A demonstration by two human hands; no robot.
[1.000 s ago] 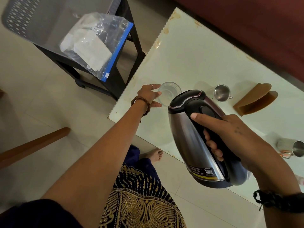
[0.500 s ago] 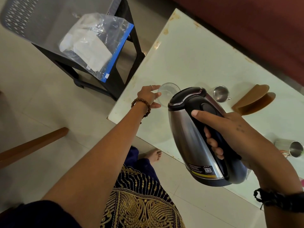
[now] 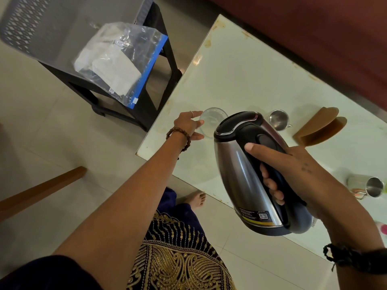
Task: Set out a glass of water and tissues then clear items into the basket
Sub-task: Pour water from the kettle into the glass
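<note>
Left hand cups the clear glass, thumb and fingers spread round its side; glass stands on the white table near its corner. Right hand wraps the kettle handle, fingers curled tight, kettle tilted toward the glass.

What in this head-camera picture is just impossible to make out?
- Glass: the kettle covers its near side and the left hand its left side, so any water level is unreadable.
- Kettle spout: hidden behind the kettle's own body.
- Kettle label: print too small.
- Pink item: cut off by the right edge.
- Bag contents: blurred by crinkled plastic.
</note>
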